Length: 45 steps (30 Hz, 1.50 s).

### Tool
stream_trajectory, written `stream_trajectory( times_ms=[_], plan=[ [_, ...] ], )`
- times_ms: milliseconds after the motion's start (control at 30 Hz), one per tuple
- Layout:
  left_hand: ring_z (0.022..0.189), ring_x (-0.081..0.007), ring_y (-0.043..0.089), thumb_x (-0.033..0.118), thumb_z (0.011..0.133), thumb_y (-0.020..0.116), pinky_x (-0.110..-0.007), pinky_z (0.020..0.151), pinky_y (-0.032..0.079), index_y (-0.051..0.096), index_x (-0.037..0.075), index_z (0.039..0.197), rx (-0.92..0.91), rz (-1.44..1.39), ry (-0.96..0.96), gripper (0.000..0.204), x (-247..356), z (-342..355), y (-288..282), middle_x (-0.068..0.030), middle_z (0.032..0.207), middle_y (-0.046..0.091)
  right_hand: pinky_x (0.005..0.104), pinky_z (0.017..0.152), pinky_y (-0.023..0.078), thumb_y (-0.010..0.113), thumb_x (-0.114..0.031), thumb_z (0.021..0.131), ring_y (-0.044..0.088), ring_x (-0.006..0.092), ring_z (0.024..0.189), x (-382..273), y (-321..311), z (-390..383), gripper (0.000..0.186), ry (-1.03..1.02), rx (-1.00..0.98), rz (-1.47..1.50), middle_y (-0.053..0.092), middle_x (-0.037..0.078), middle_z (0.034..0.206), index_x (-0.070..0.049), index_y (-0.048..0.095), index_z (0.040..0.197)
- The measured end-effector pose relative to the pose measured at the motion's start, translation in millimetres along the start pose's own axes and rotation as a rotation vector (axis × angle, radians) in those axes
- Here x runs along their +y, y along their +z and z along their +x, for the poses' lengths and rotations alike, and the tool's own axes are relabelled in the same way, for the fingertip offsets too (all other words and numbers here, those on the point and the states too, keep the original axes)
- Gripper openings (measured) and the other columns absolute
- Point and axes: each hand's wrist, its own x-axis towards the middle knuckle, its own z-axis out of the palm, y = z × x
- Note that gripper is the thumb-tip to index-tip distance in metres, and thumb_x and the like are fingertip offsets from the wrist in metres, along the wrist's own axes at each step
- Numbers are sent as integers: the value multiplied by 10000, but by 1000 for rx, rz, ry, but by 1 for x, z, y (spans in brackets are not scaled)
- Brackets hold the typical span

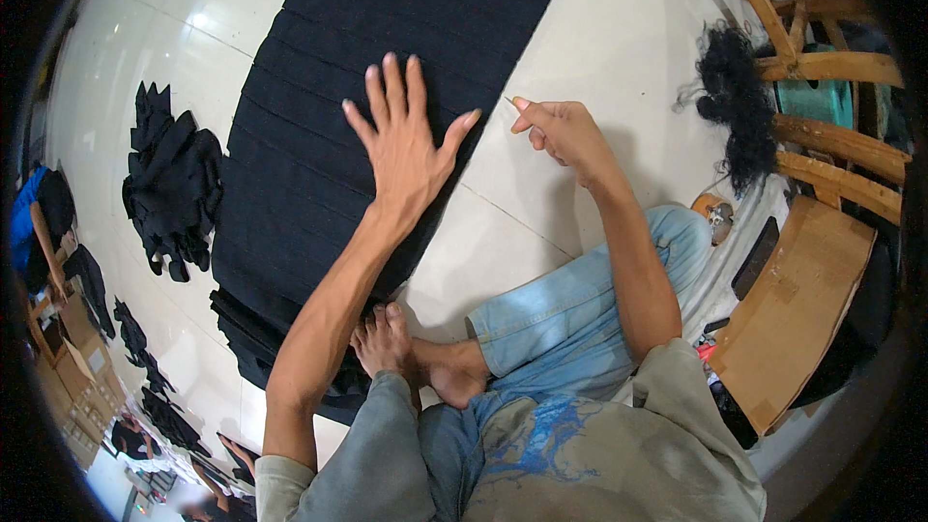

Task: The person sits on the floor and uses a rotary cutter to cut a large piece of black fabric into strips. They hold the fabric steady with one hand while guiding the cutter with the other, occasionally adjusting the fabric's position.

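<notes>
A long stretch of black fabric (pixel 309 145), with several creases or seams across it, lies on the floor before me. My left hand (pixel 404 155) rests flat on it, fingers spread, the thumb close to the cloth's right edge. Just beyond that edge, above the bare tile, my right hand (pixel 563 135) is closed in a pinch. A thin, pointed, needle-like piece (pixel 509 101) sticks out between its thumb and finger towards the cloth; its exact kind is too small to make out. My bare foot (pixel 385 338) is at the fabric's near end, by folded black layers (pixel 242 333).
A heap of black cut pieces (pixel 174 188) lies left of the fabric, with smaller piles beyond. At right stand a wooden rack (pixel 831 68), a tangle of black thread (pixel 735 106), a roll of tape (pixel 713 213) and cardboard (pixel 797 309). Other people work at the lower left.
</notes>
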Motion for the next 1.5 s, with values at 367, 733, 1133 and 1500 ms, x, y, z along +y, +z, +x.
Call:
stream_trajectory(
  times_ms=[367, 733, 1133, 1500],
  plan=[
    [1534, -374, 26, 832, 828, 452, -756, 1110, -16, 339, 141, 1555, 41, 133, 100, 1009, -19, 15, 28, -157, 1650, 163, 260, 449, 246, 661, -472, 906, 391, 71, 452, 0, 7, 0, 458, -7, -31, -120, 505, -8, 508, -40, 724, 770],
    [1534, -368, 27, 795, 855, 474, -754, 1113, -2, 262, 132, 1578, 31, 135, 104, 1003, -18, 11, 23, -158, 1655, 138, 251, 432, 197, 697, -417, 897, 320, 51, 425, -1, 18, 5, 414, -63, 73, -193, 422, -42, 485, -50, 677, 707],
    [1530, -387, 31, 795, 848, 483, -771, 1101, 19, 270, 136, 1575, 40, 133, 118, 1004, -21, 11, 25, -167, 1653, 140, 354, 589, 456, 646, -538, 867, 598, 213, 599, 6, 14, 13, 557, -63, 48, -284, 591, 101, 598, -4, 731, 732],
    [1530, -387, 42, 799, 850, 475, -764, 1107, 17, 275, 132, 1573, 57, 141, 127, 1004, -20, 12, 27, -162, 1654, 142, 243, 421, 147, 716, -393, 880, 287, 38, 412, 6, 16, 11, 377, -93, 57, -187, 395, -59, 473, -61, 668, 708]
  ],
)
